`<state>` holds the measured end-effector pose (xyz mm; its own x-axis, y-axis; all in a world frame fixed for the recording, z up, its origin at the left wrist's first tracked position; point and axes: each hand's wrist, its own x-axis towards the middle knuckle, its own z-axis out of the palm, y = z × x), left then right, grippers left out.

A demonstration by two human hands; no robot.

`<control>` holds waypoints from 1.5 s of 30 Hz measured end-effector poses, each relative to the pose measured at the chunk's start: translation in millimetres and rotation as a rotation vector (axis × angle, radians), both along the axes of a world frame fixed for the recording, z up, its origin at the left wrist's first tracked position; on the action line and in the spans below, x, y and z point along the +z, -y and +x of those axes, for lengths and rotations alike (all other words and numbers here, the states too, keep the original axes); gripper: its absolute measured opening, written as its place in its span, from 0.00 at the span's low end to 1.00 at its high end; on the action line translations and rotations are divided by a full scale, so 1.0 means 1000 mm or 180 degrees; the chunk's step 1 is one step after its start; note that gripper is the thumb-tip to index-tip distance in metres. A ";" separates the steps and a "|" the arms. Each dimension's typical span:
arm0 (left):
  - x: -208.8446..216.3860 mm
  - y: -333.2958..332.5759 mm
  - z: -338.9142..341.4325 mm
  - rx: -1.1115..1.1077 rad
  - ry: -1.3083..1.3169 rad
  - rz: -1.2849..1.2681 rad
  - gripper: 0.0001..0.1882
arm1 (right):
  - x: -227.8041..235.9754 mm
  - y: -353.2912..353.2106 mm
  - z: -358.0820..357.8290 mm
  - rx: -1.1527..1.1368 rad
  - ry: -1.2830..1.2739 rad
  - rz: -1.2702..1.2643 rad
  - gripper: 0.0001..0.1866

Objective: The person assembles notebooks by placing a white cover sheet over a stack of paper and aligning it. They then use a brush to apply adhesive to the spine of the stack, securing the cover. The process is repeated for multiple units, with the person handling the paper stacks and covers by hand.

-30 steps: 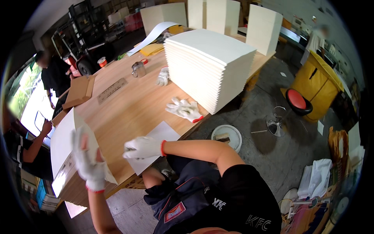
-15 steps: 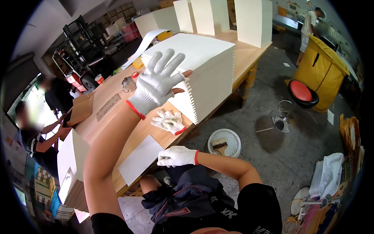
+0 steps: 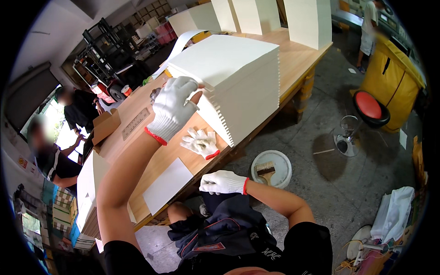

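**Gloved hand on paper stack**

Head view: L hand (image 3: 175, 106), white glove, fingers curled over near top corner of tall white sheet stack (image 3: 233, 78) on wooden table (image 3: 298, 57). R hand (image 3: 223, 182), gloved, loosely closed at table edge, holding nothing. Spare gloves (image 3: 201, 142) lie betw. them.

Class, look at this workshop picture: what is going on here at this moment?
A person in white work gloves sits at a long wooden table. Their left hand reaches to the near corner of a tall stack of white sheets, fingers on its top edge. The right hand rests at the table's edge. A spare pair of gloves and a single sheet lie nearby.
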<state>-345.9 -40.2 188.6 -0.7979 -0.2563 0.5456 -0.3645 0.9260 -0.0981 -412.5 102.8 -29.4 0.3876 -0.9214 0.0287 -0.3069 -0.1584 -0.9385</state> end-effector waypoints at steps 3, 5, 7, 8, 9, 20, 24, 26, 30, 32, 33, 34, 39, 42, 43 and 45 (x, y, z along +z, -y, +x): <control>-0.010 -0.008 -0.001 -0.0145 -0.0055 -0.0035 0.13 | -0.001 0.001 -0.003 0.0033 0.0100 0.0035 0.18; -0.008 -0.009 -0.003 -0.0119 0.0029 -0.0015 0.14 | -0.002 0.000 -0.004 0.0037 0.0119 0.0024 0.17; -0.006 -0.003 -0.004 -0.0185 0.0090 -0.0156 0.14 | 0.002 -0.002 -0.005 0.0021 0.0110 0.0039 0.16; -0.006 0.001 -0.005 -0.0203 0.0114 -0.0217 0.15 | 0.003 -0.002 -0.004 0.0031 0.0112 0.0014 0.16; -0.006 0.006 -0.006 -0.0222 0.0139 -0.0277 0.15 | 0.004 -0.001 -0.004 0.0040 0.0116 -0.0010 0.16; -0.020 0.015 -0.010 -0.0309 -0.0105 -0.0298 0.18 | 0.026 -0.010 -0.034 -0.0283 0.0300 -0.0056 0.16; -0.018 0.029 -0.007 -0.0470 -0.0188 -0.0214 0.18 | 0.057 -0.021 -0.052 -0.0684 0.0336 0.0112 0.17; -0.013 0.029 -0.007 -0.0552 -0.0146 -0.0120 0.18 | 0.051 -0.020 -0.059 -0.0793 0.0365 -0.0058 0.17; -0.008 0.030 -0.007 -0.0685 -0.0095 -0.0033 0.21 | 0.045 -0.017 -0.057 -0.0826 0.0549 -0.0017 0.16; -0.008 0.031 -0.004 -0.0818 -0.0025 -0.0226 0.23 | 0.044 -0.017 -0.054 -0.0805 0.0529 0.0016 0.15; -0.012 0.035 -0.003 -0.0751 0.0150 -0.0245 0.24 | 0.044 -0.016 -0.052 -0.0738 0.0599 0.0009 0.15; -0.016 0.035 -0.003 -0.0608 0.0152 -0.0209 0.23 | 0.047 -0.016 -0.052 -0.0730 0.0535 0.0022 0.15; -0.022 0.031 -0.008 -0.0263 0.0180 0.0016 0.21 | 0.067 -0.019 -0.053 -0.0884 0.0212 0.0041 0.13; -0.021 0.038 -0.008 -0.0136 0.0326 0.0087 0.23 | 0.087 -0.020 -0.075 -0.1485 0.0064 -0.1350 0.15; -0.022 0.043 -0.007 -0.0117 0.0356 0.0122 0.23 | 0.098 -0.020 -0.082 -0.1725 0.0219 -0.1667 0.15; -0.024 0.045 -0.005 -0.0328 0.0138 0.0111 0.24 | 0.114 -0.021 -0.099 -0.2140 0.0367 -0.2008 0.14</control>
<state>-351.1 -84.8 164.2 -0.8437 -0.1898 0.5021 -0.2631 0.9615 -0.0788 -511.6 123.9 84.3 -0.2587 -0.7521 0.6061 -0.4295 -0.4725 -0.7696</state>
